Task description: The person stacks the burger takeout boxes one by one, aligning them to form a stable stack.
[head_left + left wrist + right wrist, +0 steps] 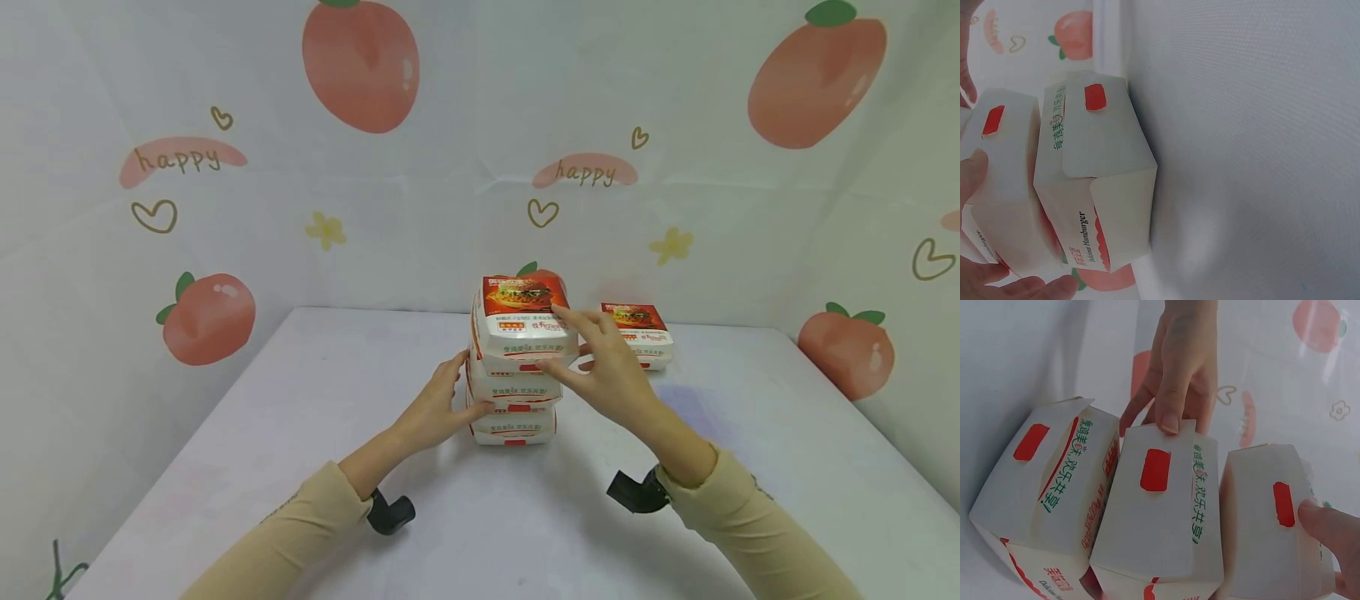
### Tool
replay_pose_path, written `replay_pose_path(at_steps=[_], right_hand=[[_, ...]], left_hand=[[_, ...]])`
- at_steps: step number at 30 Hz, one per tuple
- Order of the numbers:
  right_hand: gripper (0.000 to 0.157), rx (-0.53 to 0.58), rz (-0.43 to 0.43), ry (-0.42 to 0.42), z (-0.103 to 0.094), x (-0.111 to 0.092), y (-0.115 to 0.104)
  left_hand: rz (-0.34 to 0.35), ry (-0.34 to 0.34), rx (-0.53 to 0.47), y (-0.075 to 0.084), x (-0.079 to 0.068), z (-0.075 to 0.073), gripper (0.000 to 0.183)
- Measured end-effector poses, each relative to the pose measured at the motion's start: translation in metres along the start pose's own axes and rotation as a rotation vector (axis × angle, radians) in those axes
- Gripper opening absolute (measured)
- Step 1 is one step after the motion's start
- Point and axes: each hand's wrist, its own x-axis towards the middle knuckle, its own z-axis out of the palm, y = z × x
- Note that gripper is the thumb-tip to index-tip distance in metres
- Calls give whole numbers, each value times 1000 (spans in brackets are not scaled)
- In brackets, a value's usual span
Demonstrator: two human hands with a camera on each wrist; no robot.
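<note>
Three white-and-red hamburger boxes form a stack on the table. The top box (pixel 525 337) has a burger picture on its lid and overhangs the middle box (pixel 525 388) slightly to the right. Beneath both, the bottom box (pixel 513 429) rests on the table. My left hand (pixel 433 410) grips the middle box from the left, its thumb (pixel 971 175) on the front face. My right hand (pixel 611 367) holds the top box by its right side; in the right wrist view the thumb (pixel 1329 528) presses beside the red sticker.
Another hamburger box (pixel 636 337) stands behind and to the right of the stack. The white table (pixel 337 367) backs onto a curtain (pixel 465 208) printed with peaches, hearts and "happy". Black wrist cameras hang from both sleeves.
</note>
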Motion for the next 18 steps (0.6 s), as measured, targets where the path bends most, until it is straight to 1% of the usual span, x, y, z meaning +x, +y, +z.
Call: replay_pose_path(at_steps=[9,18], right_hand=[[71,-11,-18,14,2,-1,-3],[71,-20,-17,16,4,0,-5]], left_hand=[[-12,-3,25,2,-1,0,87],[-16,0,26,1,0,0,88]])
